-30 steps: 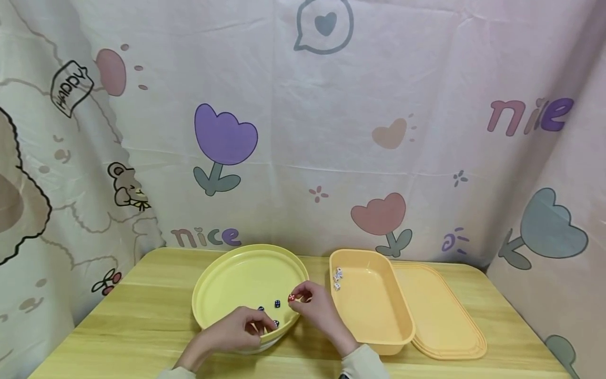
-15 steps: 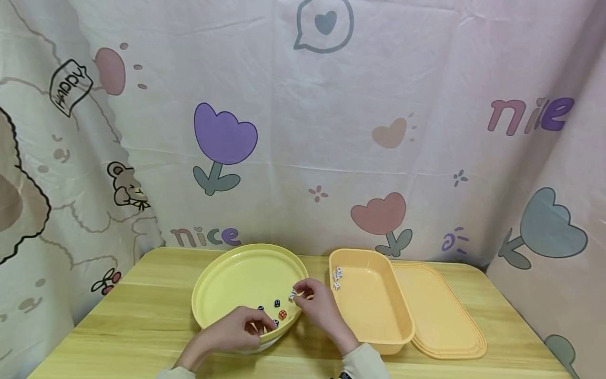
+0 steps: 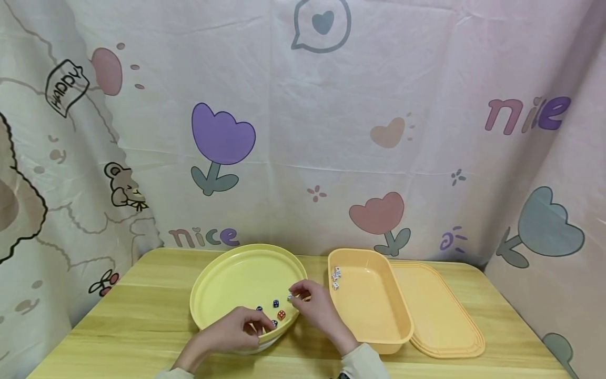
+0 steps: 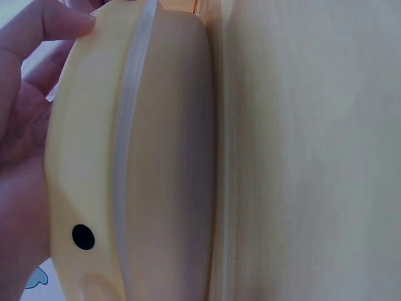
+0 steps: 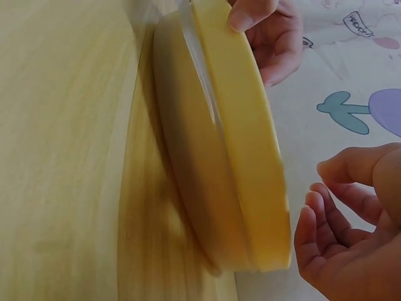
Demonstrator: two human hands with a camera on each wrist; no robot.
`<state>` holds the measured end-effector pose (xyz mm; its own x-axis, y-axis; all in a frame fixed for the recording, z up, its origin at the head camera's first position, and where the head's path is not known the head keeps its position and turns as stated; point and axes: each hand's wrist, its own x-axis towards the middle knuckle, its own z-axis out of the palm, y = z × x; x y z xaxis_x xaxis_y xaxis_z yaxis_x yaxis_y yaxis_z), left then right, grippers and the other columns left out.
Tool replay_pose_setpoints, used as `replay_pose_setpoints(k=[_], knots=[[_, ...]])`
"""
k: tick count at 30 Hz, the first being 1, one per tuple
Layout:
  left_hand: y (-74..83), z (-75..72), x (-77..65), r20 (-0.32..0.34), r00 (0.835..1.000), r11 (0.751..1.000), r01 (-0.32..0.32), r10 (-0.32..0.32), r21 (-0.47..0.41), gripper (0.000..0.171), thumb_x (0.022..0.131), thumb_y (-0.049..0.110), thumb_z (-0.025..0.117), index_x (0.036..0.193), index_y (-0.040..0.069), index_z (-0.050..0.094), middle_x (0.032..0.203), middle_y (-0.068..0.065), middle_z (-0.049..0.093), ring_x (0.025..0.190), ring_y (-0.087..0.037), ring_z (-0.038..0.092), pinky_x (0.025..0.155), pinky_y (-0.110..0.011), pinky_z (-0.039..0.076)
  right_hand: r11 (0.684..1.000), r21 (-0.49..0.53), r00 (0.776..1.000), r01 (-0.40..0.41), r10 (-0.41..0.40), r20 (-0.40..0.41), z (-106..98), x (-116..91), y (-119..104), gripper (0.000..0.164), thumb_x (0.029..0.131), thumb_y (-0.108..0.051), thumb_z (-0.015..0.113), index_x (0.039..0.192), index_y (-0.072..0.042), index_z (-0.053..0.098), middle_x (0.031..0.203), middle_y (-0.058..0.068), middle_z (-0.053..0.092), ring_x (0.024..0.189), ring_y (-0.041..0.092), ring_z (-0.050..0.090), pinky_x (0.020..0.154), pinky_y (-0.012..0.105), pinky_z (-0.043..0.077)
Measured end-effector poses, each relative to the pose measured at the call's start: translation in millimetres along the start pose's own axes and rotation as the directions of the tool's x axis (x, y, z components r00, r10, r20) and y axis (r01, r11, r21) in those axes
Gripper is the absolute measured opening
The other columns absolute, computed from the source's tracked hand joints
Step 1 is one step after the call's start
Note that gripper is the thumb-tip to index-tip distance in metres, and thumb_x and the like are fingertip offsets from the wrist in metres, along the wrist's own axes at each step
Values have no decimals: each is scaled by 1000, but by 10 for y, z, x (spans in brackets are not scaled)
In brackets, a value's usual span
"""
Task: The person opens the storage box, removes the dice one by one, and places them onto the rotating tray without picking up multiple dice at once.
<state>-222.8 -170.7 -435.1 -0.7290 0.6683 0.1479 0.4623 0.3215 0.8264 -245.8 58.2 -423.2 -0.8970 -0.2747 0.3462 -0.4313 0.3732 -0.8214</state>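
A round yellow tray (image 3: pixel 246 279) stands at the table's centre left. My left hand (image 3: pixel 236 329) grips its near rim, thumb on the outer wall, fingers over the edge; the left wrist view shows the thumb (image 4: pixel 72 28) there. Inside lie a red die (image 3: pixel 281 315) and dark blue dice, one (image 3: pixel 276 303) in the open and one (image 3: pixel 274 323) at my left fingertips. My right hand (image 3: pixel 316 305) is over the right rim, pinching a white die (image 3: pixel 289 297) at its fingertips. In the right wrist view this die is hidden behind the right hand's fingers (image 5: pixel 322 219).
To the right stands a rectangular orange box (image 3: pixel 371 300) with several white dice (image 3: pixel 336 276) along its left wall. A flat orange lid (image 3: pixel 440 310) lies beside it. A printed curtain (image 3: pixel 303 131) hangs behind the wooden table (image 3: pixel 123 310).
The red die left my right fingertips and lies in the tray. A white die then appeared between those fingers. My left hand stayed at the rim.
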Motion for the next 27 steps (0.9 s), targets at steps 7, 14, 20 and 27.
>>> replay_pose_setpoints(k=[7, 14, 20, 27], knots=[[6, 4, 11, 3, 1000, 1000, -15, 15, 13, 33, 74, -6, 60, 100, 11, 71, 89, 10, 63, 79, -3, 56, 69, -23, 51, 1000, -11, 1000, 23, -23, 10, -57, 9, -100, 13, 85, -3, 66, 96, 3, 68, 84, 0, 63, 80, 15, 59, 74, 28, 50], [11, 9, 5, 4, 1000, 1000, -19, 19, 10, 32, 74, -6, 60, 99, 10, 71, 87, 10, 63, 78, -3, 56, 69, -23, 51, 998, -39, 999, 40, -41, -22, -222, 179, -252, 15, 88, -7, 64, 99, 1, 69, 87, 2, 65, 83, 19, 61, 73, 28, 50], [16, 11, -2, -5, 1000, 1000, -1, 1, 8, 33, 73, -6, 59, 99, 10, 71, 87, 10, 63, 78, -3, 56, 69, -23, 50, 998, -64, 997, -6, 2, -73, -475, 408, -246, 15, 88, -5, 63, 100, 2, 69, 90, 6, 67, 85, 20, 61, 75, 31, 51], [25, 7, -3, -2, 1000, 1000, 21, -21, 11, 35, 72, -6, 58, 99, 12, 72, 87, 9, 63, 78, -5, 56, 69, -23, 50, 993, -63, 987, -101, 92, -129, -739, 559, 11, 12, 88, -2, 62, 96, 1, 70, 86, 5, 65, 81, 18, 58, 73, 31, 48]])
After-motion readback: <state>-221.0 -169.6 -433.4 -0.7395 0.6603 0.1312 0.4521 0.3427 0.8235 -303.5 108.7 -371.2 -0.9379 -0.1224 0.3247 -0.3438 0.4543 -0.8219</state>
